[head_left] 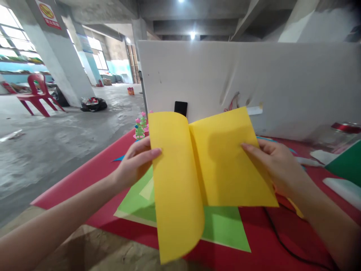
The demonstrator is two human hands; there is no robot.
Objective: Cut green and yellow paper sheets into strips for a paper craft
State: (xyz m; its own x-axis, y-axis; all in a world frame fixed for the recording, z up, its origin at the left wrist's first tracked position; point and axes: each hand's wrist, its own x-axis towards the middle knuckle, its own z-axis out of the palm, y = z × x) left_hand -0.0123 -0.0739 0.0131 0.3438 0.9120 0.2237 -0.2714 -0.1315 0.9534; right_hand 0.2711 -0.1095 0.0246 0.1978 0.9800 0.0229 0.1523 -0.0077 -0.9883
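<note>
A yellow paper sheet is held up above the table, its left half curling over toward me. My left hand pinches the curled left edge with thumb in front. My right hand grips the right side, its thumb lying on the front face. Under the sheet a green paper sheet lies flat on the red table cover.
A white board stands upright behind the table, a small black object at its foot. Small pink-and-green paper figures stand at the left back. A dark green sheet and a black cable lie right. A red chair stands far left.
</note>
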